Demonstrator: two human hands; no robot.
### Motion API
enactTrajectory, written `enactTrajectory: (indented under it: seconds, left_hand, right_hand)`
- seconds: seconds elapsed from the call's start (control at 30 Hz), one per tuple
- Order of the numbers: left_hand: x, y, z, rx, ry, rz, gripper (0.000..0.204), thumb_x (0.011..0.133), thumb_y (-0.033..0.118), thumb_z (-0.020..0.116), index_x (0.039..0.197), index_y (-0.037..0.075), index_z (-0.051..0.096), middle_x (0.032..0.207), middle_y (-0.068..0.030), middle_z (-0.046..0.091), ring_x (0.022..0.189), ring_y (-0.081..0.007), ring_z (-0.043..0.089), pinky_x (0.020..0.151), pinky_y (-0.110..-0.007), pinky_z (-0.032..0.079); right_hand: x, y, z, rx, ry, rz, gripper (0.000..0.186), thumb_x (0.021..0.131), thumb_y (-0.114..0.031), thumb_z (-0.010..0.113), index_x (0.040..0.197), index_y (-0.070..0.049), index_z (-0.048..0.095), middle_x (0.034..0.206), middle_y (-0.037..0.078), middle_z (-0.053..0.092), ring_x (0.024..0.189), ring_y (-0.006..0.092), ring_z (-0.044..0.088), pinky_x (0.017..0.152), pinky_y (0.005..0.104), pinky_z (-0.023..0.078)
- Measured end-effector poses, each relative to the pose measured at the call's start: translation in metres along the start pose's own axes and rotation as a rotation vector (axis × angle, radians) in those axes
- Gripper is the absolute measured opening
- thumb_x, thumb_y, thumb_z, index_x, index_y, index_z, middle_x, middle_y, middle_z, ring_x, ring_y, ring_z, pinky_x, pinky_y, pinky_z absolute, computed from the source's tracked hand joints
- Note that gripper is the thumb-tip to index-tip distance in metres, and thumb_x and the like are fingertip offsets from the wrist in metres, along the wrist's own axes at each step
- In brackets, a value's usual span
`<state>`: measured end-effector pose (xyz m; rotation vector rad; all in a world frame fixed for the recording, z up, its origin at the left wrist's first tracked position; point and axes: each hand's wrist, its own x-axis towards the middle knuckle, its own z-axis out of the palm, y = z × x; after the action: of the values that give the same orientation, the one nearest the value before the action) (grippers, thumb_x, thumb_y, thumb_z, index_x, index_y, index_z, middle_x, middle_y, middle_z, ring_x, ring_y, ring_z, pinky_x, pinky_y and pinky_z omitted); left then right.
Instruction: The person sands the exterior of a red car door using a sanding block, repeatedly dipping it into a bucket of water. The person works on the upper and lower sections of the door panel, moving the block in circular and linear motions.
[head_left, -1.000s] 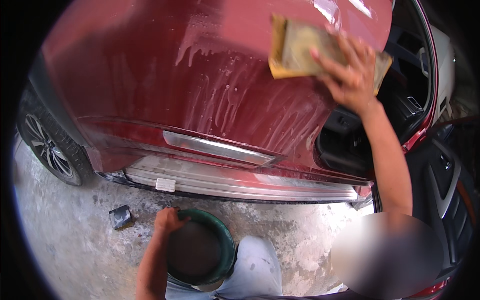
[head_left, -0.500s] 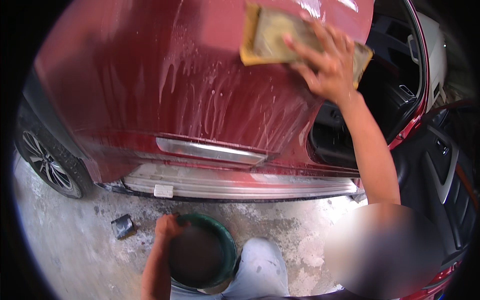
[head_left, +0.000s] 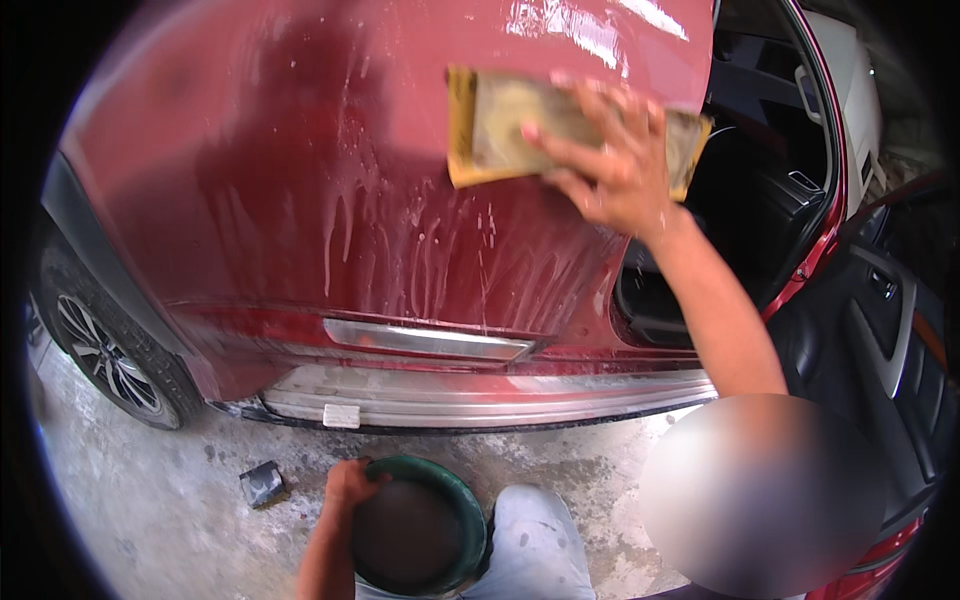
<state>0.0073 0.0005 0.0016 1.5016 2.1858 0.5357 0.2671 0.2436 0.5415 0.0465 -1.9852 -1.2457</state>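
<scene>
My right hand (head_left: 615, 160) presses a long flat sanding block (head_left: 510, 125) with yellow edges against the wet red car door (head_left: 420, 230). Its fingers are spread over the block's top, with the thumb at the lower edge. Pale drips run down the door below it. My left hand (head_left: 350, 482) is closed over the rim of a round dark green basin (head_left: 477, 510), at its left side. Dark, cloudy liquid appears to fill the basin, which stands on the floor between my legs.
A small white block (head_left: 341, 416) rests on the ridged side step (head_left: 480, 392). A dark grey folded piece (head_left: 263, 485) lies on the stained concrete. The rear wheel (head_left: 115, 355) is at left; at right an open car door (head_left: 890, 330) hangs beside the doorway. A blurred patch covers the lower right.
The sanding block and my right hand have moved down and left in the picture. The whole scene has shifted slightly with the head. My left hand stays on the basin rim.
</scene>
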Motion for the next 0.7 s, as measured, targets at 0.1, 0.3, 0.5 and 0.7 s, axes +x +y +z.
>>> enactTrajectory:
  seconds: [0.1,0.3,0.5,0.7]
  left_hand:
    - [0.001,0.011,-0.006,0.027,-0.004,-0.049,0.052,0.082,0.062,0.077,0.108,0.018,0.080,0.101,-0.0162,0.079,0.101,-0.0399,0.075,0.091,-0.052,0.060]
    - [-0.004,0.016,-0.007,-0.003,0.038,0.009,0.049,0.082,0.062,0.077,0.105,0.019,0.081,0.099,-0.0151,0.079,0.100,-0.0401,0.075,0.090,-0.051,0.060]
    - [-0.006,0.013,-0.007,0.011,-0.032,-0.041,0.049,0.083,0.062,0.076,0.107,0.019,0.081,0.103,-0.0149,0.079,0.104,-0.0398,0.074,0.091,-0.051,0.060]
    - [0.008,0.025,0.001,-0.012,-0.047,0.015,0.052,0.083,0.063,0.076,0.108,0.018,0.081,0.105,-0.0157,0.079,0.107,-0.0394,0.074,0.093,-0.051,0.059]
  right_hand:
    - [0.098,0.043,0.012,-0.033,0.086,0.071,0.047,0.089,-0.040,0.078,0.134,-0.031,0.076,0.155,0.011,0.059,0.135,0.0316,0.056,0.113,0.0503,0.037]
    - [0.130,0.042,0.012,-0.074,0.159,0.249,0.048,0.092,-0.047,0.074,0.133,-0.022,0.077,0.155,0.015,0.058,0.140,0.0389,0.052,0.120,0.0541,0.035]
    - [0.003,-0.015,0.016,0.061,0.043,0.083,0.050,0.084,-0.042,0.083,0.132,-0.051,0.072,0.151,0.001,0.060,0.136,0.0280,0.052,0.108,0.0528,0.035]
    - [0.154,0.096,0.010,-0.014,0.142,0.132,0.048,0.092,-0.047,0.074,0.132,-0.021,0.077,0.155,0.014,0.058,0.140,0.0397,0.051,0.119,0.0550,0.036]
